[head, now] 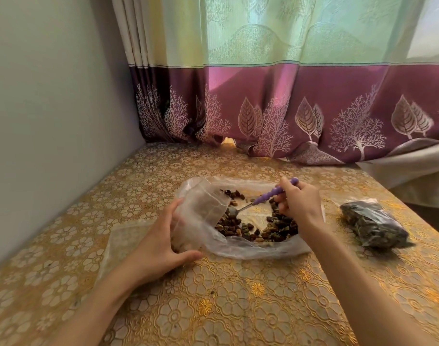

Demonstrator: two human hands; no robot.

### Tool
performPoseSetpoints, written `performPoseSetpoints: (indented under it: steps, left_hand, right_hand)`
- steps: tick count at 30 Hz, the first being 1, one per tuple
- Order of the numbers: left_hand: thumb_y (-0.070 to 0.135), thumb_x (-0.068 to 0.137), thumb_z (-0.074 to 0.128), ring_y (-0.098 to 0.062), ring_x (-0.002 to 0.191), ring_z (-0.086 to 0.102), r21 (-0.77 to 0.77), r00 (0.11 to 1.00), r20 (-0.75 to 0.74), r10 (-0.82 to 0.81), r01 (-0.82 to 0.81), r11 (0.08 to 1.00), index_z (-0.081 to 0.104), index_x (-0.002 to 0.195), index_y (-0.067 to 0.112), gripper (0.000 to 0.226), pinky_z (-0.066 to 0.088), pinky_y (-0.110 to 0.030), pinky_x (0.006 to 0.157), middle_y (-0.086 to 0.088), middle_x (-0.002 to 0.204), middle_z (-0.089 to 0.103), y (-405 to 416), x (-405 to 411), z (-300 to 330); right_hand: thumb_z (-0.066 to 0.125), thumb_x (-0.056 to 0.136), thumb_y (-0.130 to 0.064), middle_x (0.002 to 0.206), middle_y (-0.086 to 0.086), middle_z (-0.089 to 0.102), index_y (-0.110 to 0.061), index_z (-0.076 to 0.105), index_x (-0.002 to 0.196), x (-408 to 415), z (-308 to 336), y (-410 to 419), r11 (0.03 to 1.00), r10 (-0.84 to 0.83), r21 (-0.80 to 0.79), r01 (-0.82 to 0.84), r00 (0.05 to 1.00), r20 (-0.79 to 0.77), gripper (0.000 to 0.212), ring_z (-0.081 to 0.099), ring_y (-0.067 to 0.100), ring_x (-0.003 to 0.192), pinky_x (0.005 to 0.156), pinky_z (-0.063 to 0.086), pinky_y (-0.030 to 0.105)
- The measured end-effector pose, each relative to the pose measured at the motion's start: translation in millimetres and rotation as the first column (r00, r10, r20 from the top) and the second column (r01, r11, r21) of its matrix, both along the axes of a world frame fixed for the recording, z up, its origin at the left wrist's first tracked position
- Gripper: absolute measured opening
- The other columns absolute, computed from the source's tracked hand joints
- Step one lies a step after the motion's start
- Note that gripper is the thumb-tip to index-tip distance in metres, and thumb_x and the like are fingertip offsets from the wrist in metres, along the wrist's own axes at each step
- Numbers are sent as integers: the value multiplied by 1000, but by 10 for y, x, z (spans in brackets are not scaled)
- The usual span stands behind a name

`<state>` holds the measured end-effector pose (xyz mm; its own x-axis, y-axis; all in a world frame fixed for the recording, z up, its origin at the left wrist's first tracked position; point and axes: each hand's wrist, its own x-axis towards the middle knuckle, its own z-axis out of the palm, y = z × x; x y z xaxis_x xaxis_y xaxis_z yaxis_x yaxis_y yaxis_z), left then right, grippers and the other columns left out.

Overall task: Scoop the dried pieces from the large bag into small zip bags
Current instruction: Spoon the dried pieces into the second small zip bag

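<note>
A small zip bag (201, 216) is held upright by the left hand (161, 243), fingers curled round it, at 9 o'clock of the large bag (253, 248). A purple-handled spoon (260, 199) is gripped by the right hand (300, 203), its bowl among the dried pieces (275, 231). A filled bag (374, 224) lies at 3 o'clock; a curtain (288, 108) hangs at 12.
</note>
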<state>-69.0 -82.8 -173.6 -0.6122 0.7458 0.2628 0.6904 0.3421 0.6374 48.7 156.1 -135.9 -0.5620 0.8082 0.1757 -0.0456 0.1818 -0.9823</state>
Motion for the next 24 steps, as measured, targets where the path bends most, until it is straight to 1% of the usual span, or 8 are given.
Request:
performPoseSetpoints:
  steps: [3, 7, 10, 12, 14, 18, 21, 24]
  left_hand:
    - [47, 63, 77, 8, 112, 31, -28, 998, -55, 4, -5, 1000, -1, 123, 63, 100, 31, -5, 87, 20, 134, 28, 5, -67, -25]
    - [45, 70, 73, 3, 113, 35, -74, 979, -199, 36, -52, 996, 10, 141, 40, 94, 34, -17, 93, 9, 144, 34, -17, -170, -4]
    - [47, 72, 70, 1, 111, 40, -105, 966, -257, 35, -64, 992, 14, 140, 38, 89, 38, -20, 91, 9, 141, 38, -84, -255, 36]
    - [46, 72, 70, 2, 110, 39, -91, 961, -272, 53, -81, 993, 16, 141, 36, 88, 36, -16, 89, 10, 140, 39, -137, -291, 35]
    - [47, 70, 71, 0, 110, 38, -34, 969, -220, 110, -121, 992, 17, 141, 33, 90, 33, -13, 87, 12, 138, 38, -178, -307, 12]
    - [59, 58, 66, -3, 114, 33, 39, 985, -52, 163, -161, 986, 16, 142, 31, 102, 32, -17, 89, 19, 130, 27, -196, -278, -25]
    - [61, 56, 66, 1, 117, 33, 32, 993, -34, 114, -113, 993, 16, 142, 33, 103, 29, -6, 86, 23, 130, 27, -195, -241, -34]
    - [65, 54, 63, 0, 116, 33, -7, 988, -93, 122, -123, 992, 17, 144, 27, 108, 31, -16, 93, 16, 132, 32, -188, -219, -39]
  right_hand:
    - [48, 96, -15, 53, 3, 66, -5, 63, 67, -16, 2, -13, 991, 45, -126, -43, 999, 13, 33, 50, 7, 39, 36, 36, 16]
    - [49, 96, -12, 43, 0, 60, -1, 60, 70, -22, 33, -31, 970, 57, -236, -58, 998, -11, 30, 52, 6, 36, 33, 37, 14]
    - [49, 95, -10, 45, 2, 61, -1, 61, 70, 0, 34, -16, 966, 31, -256, -34, 999, -16, 30, 53, 7, 37, 36, 40, 15]
    - [48, 95, -10, 48, 3, 61, 0, 62, 72, 15, 40, -1, 964, 10, -265, -15, 1000, -20, 28, 52, 8, 39, 36, 39, 15]
    - [48, 95, -11, 47, 2, 60, -1, 61, 72, 21, 53, 12, 962, -5, -275, -2, 1000, -23, 28, 51, 8, 39, 36, 38, 15]
    - [47, 96, -9, 42, -2, 58, -3, 59, 67, 35, 73, 19, 951, -12, -309, -12, 997, -76, 31, 48, 7, 37, 35, 35, 15]
    - [47, 96, -12, 45, -2, 57, -4, 57, 68, 47, 101, 12, 953, -30, -302, -10, 992, -125, 31, 48, 8, 41, 37, 34, 17]
    - [47, 97, -13, 54, 4, 57, -3, 58, 69, 54, 170, -9, 960, -31, -279, -21, 983, -182, 31, 48, 9, 42, 36, 32, 17]
